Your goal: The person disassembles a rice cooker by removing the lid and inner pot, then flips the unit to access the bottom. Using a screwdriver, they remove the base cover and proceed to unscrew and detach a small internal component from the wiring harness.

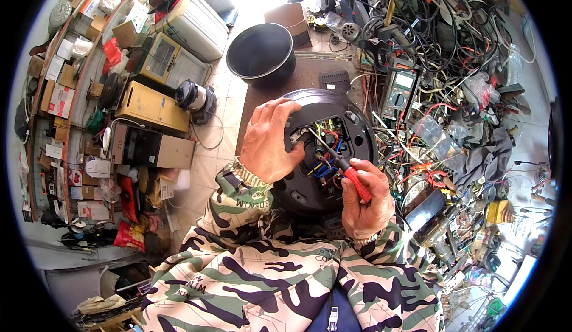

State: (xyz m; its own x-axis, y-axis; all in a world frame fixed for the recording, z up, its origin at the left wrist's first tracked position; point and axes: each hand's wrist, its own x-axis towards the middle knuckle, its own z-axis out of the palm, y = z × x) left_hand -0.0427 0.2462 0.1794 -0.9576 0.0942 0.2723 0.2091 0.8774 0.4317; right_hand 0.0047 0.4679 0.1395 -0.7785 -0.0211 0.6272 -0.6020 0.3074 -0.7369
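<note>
Black plastic is making up the shell of a round appliance [322, 192], which is lying right in front of the person, between the two hands, with its open middle facing up. Blue, red and yellow wires [325, 170] are crowding that opening.

The right hand [369, 204] is grasping a screwdriver [356, 180] by its red handle, with the thumb and fingers closing around it. The shaft is slanting up and to the left over the wires, and its tip is pointing into the upper left part of the opening; whether it is touching anything there, I cannot tell. The left hand [268, 141] is spreading over the left side of the shell, fingers reaching over the upper edge and thumb bending toward the opening. Whether that thumb is pinching a small part or only steadying the shell, I cannot tell.

The step in hand seems to be screwdriver work inside the opened appliance. By my judgement, the next move is calling for a firm left hand on the shell and a careful tip that is staying clear of the loose wires.

Beyond the appliance, a black pot [260, 52] is standing, while a meter [397, 90] is lying to the right, near tangled cables [459, 28].
</note>
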